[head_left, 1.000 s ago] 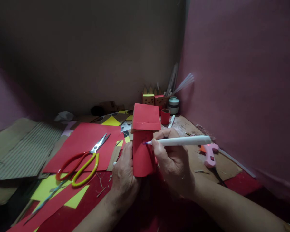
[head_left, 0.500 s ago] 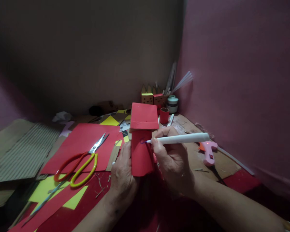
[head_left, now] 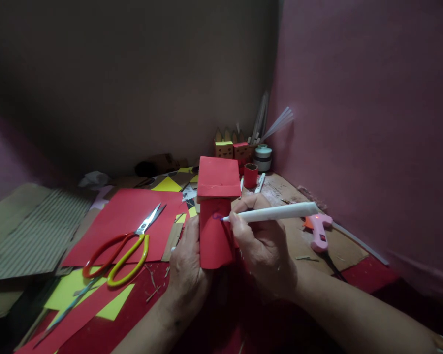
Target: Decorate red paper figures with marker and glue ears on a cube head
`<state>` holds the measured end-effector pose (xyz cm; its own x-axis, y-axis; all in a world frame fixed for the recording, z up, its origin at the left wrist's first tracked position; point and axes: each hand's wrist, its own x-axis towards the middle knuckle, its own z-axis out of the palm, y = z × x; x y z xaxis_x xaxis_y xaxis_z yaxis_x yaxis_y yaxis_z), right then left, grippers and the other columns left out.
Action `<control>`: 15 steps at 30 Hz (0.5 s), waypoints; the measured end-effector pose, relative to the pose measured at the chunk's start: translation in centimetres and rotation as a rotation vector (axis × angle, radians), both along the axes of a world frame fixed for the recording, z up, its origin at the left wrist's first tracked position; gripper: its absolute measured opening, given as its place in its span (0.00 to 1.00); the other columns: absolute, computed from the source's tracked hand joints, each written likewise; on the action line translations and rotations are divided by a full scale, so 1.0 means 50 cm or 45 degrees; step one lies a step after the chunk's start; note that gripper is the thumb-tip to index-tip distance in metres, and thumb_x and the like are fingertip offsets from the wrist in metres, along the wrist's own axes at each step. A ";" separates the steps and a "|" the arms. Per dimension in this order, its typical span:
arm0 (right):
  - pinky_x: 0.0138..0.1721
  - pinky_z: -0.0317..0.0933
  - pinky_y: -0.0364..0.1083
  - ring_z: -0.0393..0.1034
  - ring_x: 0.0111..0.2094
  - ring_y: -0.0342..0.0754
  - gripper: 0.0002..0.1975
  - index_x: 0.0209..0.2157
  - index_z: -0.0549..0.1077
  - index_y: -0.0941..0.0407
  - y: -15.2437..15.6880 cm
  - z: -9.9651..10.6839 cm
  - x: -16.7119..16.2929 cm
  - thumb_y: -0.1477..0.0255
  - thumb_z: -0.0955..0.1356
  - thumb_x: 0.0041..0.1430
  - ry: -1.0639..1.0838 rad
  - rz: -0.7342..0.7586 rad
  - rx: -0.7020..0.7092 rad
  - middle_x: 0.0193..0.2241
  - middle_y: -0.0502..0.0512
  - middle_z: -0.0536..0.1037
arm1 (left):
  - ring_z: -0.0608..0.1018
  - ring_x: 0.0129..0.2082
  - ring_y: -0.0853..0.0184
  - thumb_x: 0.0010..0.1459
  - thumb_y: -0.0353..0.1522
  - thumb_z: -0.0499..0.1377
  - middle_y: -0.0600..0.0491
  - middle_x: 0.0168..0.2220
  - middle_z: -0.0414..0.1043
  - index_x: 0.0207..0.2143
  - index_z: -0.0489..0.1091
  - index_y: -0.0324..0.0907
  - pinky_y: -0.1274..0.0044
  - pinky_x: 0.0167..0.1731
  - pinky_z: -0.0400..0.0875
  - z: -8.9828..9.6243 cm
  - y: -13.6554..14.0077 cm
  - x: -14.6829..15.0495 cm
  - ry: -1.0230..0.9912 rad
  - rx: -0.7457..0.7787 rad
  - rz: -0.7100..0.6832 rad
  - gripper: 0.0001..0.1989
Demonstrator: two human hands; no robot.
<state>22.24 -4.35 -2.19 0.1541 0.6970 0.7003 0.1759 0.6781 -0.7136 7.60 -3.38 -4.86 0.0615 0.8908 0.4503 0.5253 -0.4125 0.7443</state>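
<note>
A red paper model [head_left: 217, 241], a tube-like body under a square slanted red top [head_left: 218, 177], stands upright in front of me. My left hand [head_left: 188, 260] is wrapped round its left side; the fingertips behind it are hidden. In my right hand [head_left: 262, 246] is a white marker [head_left: 276, 212], pinched between thumb and fingers and lying nearly level. Its tip touches the red body, where a small purple squiggle [head_left: 217, 216] shows just below the top.
Scissors with red and yellow handles [head_left: 127, 258] lie left on red paper [head_left: 110, 216] and yellow scraps. Corrugated cardboard [head_left: 33, 231] is farther left. A pink glue gun [head_left: 320, 233] rests at right. Behind stand a small red tube [head_left: 250, 176], a lidded jar [head_left: 263, 157] and glue sticks [head_left: 279, 122].
The marker tip has moved slightly right and down, and the purple line on the red body is longer. My left hand keeps its hold.
</note>
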 end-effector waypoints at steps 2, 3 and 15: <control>0.21 0.54 0.43 0.58 0.26 0.43 0.04 0.36 0.67 0.52 0.000 0.000 0.000 0.75 0.66 0.65 0.013 -0.005 -0.019 0.29 0.48 0.67 | 0.82 0.37 0.56 0.65 0.42 0.59 0.49 0.41 0.80 0.50 0.72 0.48 0.65 0.33 0.77 -0.001 0.000 0.001 -0.008 -0.002 0.005 0.15; 0.21 0.54 0.43 0.58 0.25 0.43 0.04 0.36 0.67 0.52 0.000 0.001 -0.001 0.75 0.65 0.65 0.019 -0.009 -0.029 0.29 0.48 0.67 | 0.82 0.37 0.56 0.66 0.43 0.58 0.49 0.41 0.80 0.51 0.72 0.48 0.65 0.34 0.77 -0.002 0.001 0.001 -0.011 -0.008 0.004 0.15; 0.23 0.54 0.44 0.60 0.28 0.44 0.05 0.34 0.65 0.52 -0.002 0.010 0.000 0.76 0.65 0.63 0.020 -0.015 -0.026 0.28 0.48 0.67 | 0.81 0.43 0.53 0.66 0.43 0.58 0.48 0.45 0.80 0.55 0.72 0.50 0.60 0.42 0.76 -0.007 0.003 0.000 -0.014 -0.020 0.000 0.18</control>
<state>22.25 -4.43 -1.68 0.1732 0.7091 0.6835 0.1730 0.6613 -0.7299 7.61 -3.22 -5.22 0.0563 0.8979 0.4367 0.5169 -0.4004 0.7567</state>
